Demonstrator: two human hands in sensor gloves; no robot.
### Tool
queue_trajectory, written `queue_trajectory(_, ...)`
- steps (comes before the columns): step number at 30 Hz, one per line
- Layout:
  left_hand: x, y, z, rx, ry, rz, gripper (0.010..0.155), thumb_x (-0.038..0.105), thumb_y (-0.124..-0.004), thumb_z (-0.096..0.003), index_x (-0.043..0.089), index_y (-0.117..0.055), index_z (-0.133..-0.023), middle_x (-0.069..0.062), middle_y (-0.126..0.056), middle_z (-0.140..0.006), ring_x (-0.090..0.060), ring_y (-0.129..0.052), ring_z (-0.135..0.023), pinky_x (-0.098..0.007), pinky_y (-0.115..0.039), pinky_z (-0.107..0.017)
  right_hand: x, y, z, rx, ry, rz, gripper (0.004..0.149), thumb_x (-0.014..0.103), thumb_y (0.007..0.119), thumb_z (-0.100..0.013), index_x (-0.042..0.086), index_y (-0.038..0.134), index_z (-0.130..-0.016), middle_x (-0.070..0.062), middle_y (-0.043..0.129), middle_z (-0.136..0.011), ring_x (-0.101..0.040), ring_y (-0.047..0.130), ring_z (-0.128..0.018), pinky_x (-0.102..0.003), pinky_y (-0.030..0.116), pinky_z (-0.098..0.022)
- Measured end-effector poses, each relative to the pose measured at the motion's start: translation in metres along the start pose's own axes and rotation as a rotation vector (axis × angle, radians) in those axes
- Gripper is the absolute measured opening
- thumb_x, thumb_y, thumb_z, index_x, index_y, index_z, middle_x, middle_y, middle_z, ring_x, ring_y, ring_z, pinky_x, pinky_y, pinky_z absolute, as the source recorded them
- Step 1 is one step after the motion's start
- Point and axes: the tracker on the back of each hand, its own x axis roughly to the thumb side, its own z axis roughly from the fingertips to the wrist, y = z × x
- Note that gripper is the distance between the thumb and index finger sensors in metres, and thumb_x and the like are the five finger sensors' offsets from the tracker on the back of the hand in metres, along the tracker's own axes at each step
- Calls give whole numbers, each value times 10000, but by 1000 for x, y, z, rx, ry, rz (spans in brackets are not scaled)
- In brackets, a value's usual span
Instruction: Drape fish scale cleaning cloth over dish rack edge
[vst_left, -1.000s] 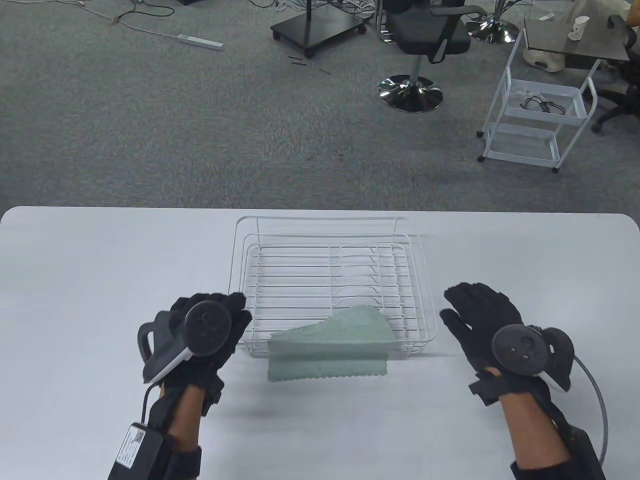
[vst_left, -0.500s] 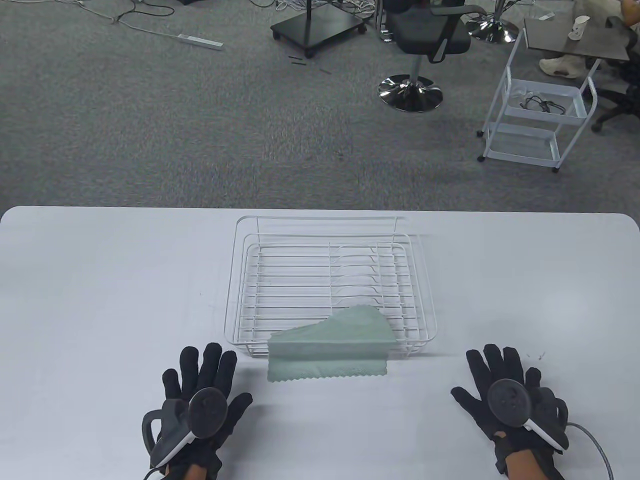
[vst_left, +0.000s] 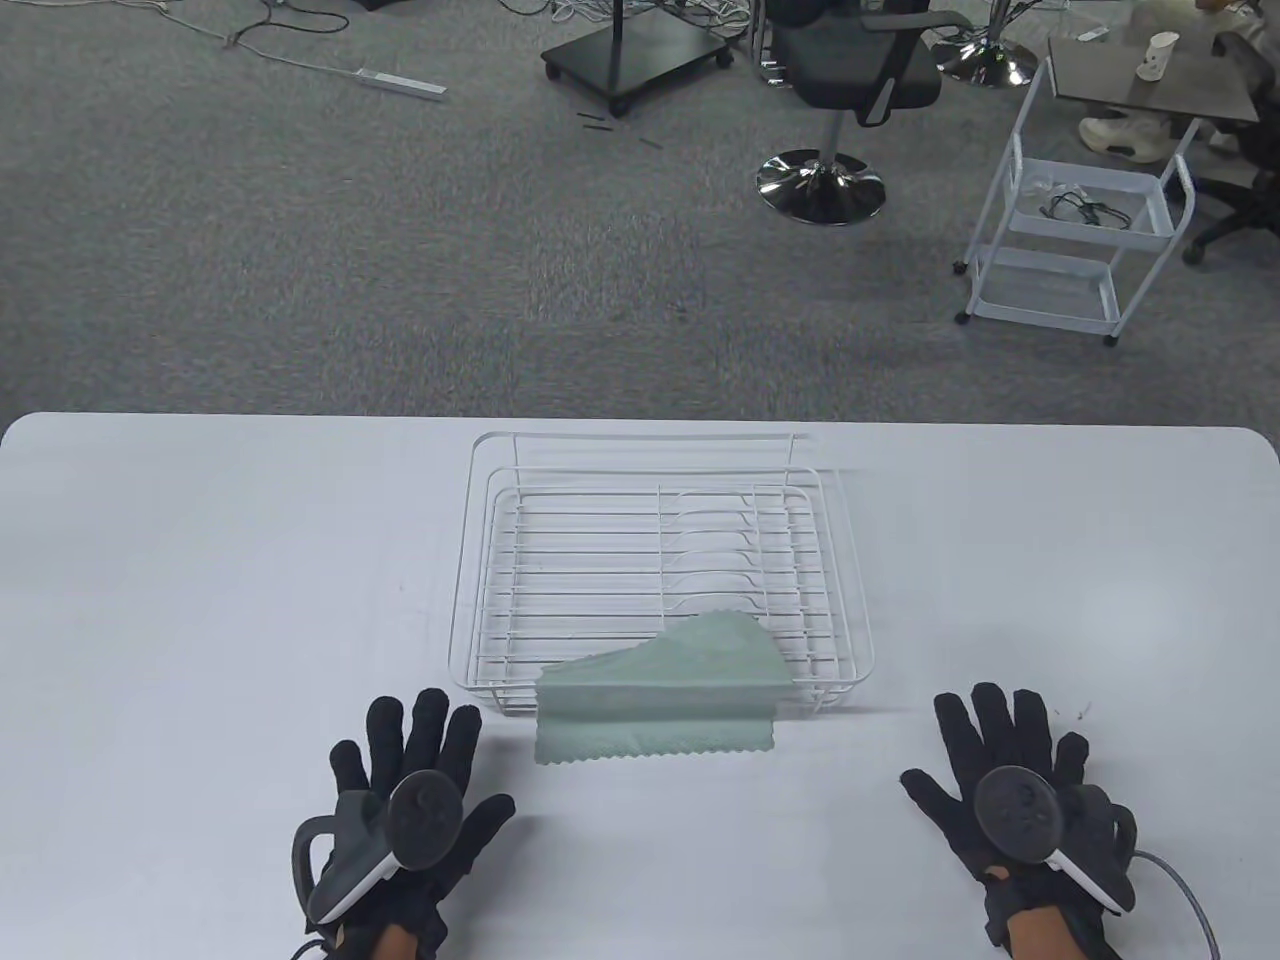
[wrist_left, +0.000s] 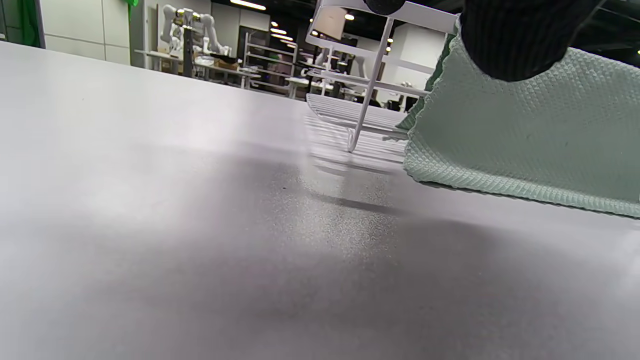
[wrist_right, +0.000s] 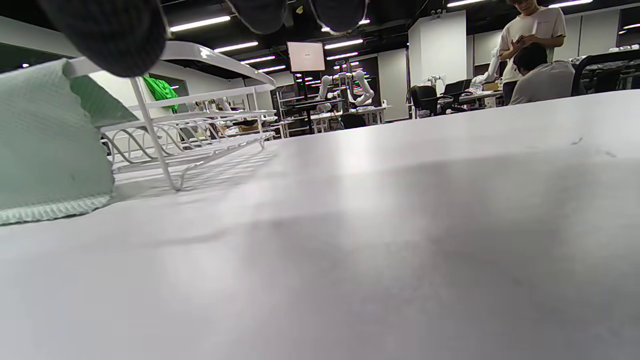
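Note:
A pale green textured cloth (vst_left: 660, 695) hangs over the near edge of the white wire dish rack (vst_left: 500, 560); one part lies inside the rack, the scalloped hem lies on the table in front. It shows in the left wrist view (wrist_left: 525, 135) and the right wrist view (wrist_right: 45, 150). My left hand (vst_left: 420, 770) lies flat on the table, fingers spread, left of the cloth and apart from it. My right hand (vst_left: 1010, 760) lies flat, fingers spread, to the right of the rack. Both hands hold nothing.
The white table (vst_left: 200, 560) stretches to both sides of the rack. Beyond its far edge are grey carpet, an office chair (vst_left: 850, 90) and a white trolley (vst_left: 1090, 230).
Both hands drew back from beside the rack toward the near table edge and spread flat. In the last half second they barely moved. The cloth and rack stayed put.

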Motion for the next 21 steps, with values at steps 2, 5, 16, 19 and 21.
queue_trajectory(2,1,0,0,-8,-3,-4,888,673,-701,-515,331,-266,-1210,32,-95,-1226,-366,33,-1088,-704,-118,-730,0,0,0,-1,0,4,766,702,617,-573,319,296,-1154,-123,269,-1235,-461,156,-1097,-784,265,-702)
queue_trajectory(5,4,0,0,-15,5,-28,878,658,-706,-521,327,-277,-1212,23,-84,-1223,-373,62,-1083,-709,-124,-733,1,0,0,-8,-5,0,760,693,620,-575,315,305,-1153,-129,269,-1233,-463,152,-1095,-785,237,-696)
queue_trajectory(16,8,-1,-3,-39,-4,-37,857,638,-710,-533,322,-296,-1213,14,-85,-1221,-376,29,-1083,-710,-131,-736,2,2,-2,-4,-17,-20,747,682,609,-577,301,328,-1155,-143,276,-1229,-471,152,-1089,-786,207,-685)
queue_trajectory(19,9,-1,-3,-43,-9,-32,854,635,-712,-535,321,-298,-1213,12,-89,-1223,-375,30,-1084,-709,-132,-736,3,1,-2,-13,-28,-25,744,677,612,-578,299,333,-1155,-145,279,-1229,-470,154,-1089,-785,208,-685)
queue_trajectory(21,10,-2,-3,-46,-10,-35,854,636,-712,-534,321,-301,-1213,10,-97,-1225,-374,28,-1086,-708,-135,-737,3,2,-2,-11,-30,-29,744,675,614,-577,297,336,-1154,-147,283,-1228,-471,154,-1089,-785,207,-684)
